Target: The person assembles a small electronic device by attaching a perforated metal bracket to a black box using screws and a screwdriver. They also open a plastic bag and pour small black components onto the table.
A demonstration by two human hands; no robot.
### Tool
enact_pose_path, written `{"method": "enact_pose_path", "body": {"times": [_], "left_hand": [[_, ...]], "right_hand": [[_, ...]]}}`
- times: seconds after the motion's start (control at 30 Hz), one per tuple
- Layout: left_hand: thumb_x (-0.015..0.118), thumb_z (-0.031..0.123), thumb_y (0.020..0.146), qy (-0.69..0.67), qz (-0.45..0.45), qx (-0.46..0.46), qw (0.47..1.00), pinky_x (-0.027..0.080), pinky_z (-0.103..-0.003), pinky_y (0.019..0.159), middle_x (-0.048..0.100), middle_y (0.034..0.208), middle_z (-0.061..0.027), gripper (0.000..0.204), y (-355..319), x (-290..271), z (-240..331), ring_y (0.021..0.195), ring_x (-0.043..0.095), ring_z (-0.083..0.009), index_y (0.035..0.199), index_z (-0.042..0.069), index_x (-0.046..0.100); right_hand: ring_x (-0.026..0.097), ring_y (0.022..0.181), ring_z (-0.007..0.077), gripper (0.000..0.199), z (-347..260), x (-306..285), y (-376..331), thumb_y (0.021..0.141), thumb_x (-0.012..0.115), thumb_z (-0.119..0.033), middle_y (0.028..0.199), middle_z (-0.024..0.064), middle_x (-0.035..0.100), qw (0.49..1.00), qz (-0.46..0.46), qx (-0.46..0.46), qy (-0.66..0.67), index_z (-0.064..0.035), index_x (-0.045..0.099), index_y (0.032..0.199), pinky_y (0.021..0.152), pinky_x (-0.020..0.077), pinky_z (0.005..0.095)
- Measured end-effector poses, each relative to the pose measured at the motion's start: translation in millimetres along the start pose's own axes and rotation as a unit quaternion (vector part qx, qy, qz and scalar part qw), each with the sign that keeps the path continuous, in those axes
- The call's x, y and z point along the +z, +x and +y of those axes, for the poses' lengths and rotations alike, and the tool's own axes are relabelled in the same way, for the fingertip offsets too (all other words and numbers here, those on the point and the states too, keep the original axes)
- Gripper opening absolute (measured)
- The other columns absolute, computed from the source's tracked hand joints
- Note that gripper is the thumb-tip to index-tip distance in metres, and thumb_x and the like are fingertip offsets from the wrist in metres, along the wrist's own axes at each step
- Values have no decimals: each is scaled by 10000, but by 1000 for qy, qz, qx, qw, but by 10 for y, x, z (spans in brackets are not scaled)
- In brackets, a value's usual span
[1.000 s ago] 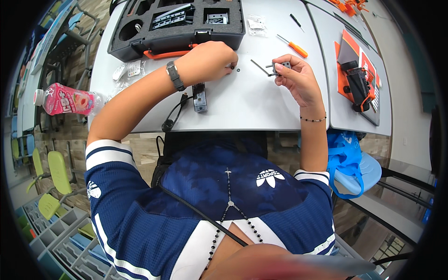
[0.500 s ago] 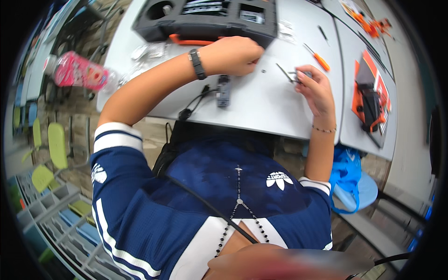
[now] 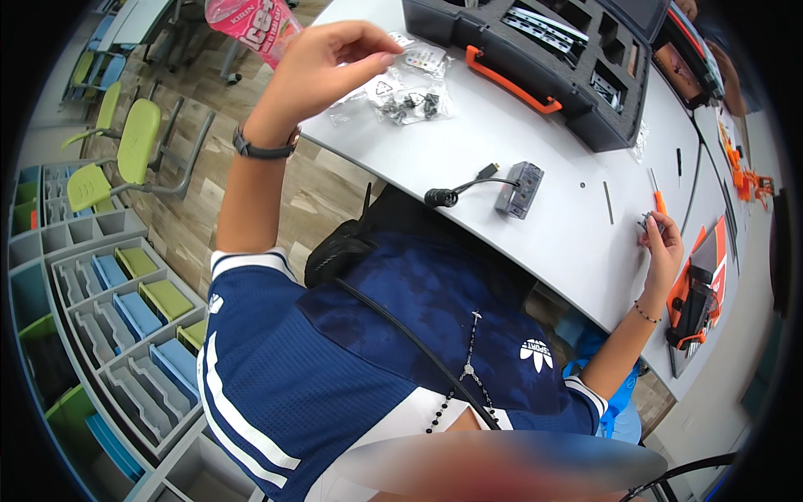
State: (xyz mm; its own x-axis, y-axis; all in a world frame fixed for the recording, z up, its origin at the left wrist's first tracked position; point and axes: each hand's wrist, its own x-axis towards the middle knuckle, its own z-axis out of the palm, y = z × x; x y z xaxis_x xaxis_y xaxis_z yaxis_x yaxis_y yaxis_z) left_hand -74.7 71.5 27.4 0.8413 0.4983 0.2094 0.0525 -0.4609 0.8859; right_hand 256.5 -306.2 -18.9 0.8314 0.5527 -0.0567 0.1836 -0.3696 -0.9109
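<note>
the right hand (image 3: pixel 663 251) pinches a small grey part (image 3: pixel 647 222) between thumb and fingertips, at the right of the white table (image 3: pixel 468 142), just beside the orange screwdriver (image 3: pixel 659 202). the left hand (image 3: pixel 318 75) hangs over the table's left end, by the clear plastic bags (image 3: pixel 411 102); its thumb and forefinger tips look close, but i cannot tell whether they touch or hold anything. between the hands, a thin metal shaft (image 3: pixel 609 203) and a small black ring (image 3: pixel 582 185) lie loose. a sweeping forearm could roll either off the near edge; a snagged coiled cable (image 3: pixel 441 197) could drag down the grey module (image 3: pixel 520 191); a slack pinch could drop the part.
</note>
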Motion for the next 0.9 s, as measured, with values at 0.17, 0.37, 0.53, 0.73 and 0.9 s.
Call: {"method": "enact_pose_path", "body": {"times": [0.17, 0.37, 0.53, 0.73, 0.9], "left_hand": [[644, 42, 827, 25, 60, -45, 997, 470, -212, 749, 650, 886, -51, 156, -323, 41, -218, 820, 598, -88, 958, -43, 639], [691, 49, 768, 56, 126, 10, 990, 488, -232, 638, 670, 770, -76, 85, -398, 204, -241, 683, 612, -111, 824, -12, 670], [680, 47, 760, 117, 115, 75, 984, 469, -270, 626, 641, 765, -79, 68, -357, 339, -211, 688, 595, -181, 778, 5, 630], [688, 60, 709, 254, 116, 165, 946, 422, -363, 812, 623, 968, -76, 109, -343, 531, -231, 930, 546, -267, 763, 40, 595], [697, 58, 724, 213, 200, 100, 951, 436, -327, 801, 644, 900, -78, 104, -485, 501, -254, 859, 579, -241, 755, 30, 602]], "right_hand": [[538, 619, 46, 210, 24, -25, 116, 846, 641, -131, 782, -8, 556, 996, -16, 78, 40, -15, 607, 1019, 536, 434, 151], [557, 592, 35, 238, 71, -50, 151, 855, 626, -98, 810, -9, 565, 992, 16, 99, 71, -6, 602, 1074, 515, 468, 127], [563, 595, 33, 264, 39, -47, 114, 857, 621, -98, 951, 34, 602, 992, 37, 93, 77, 7, 596, 1098, 517, 477, 129], [555, 582, 34, 264, 70, -24, 99, 868, 603, -114, 1067, 80, 609, 993, 50, 63, 83, 13, 593, 1100, 508, 470, 131], [532, 588, 33, 282, 117, -111, 54, 889, 571, -135, 1075, 93, 606, 993, 68, 27, 97, 30, 571, 1117, 504, 439, 138]]}}
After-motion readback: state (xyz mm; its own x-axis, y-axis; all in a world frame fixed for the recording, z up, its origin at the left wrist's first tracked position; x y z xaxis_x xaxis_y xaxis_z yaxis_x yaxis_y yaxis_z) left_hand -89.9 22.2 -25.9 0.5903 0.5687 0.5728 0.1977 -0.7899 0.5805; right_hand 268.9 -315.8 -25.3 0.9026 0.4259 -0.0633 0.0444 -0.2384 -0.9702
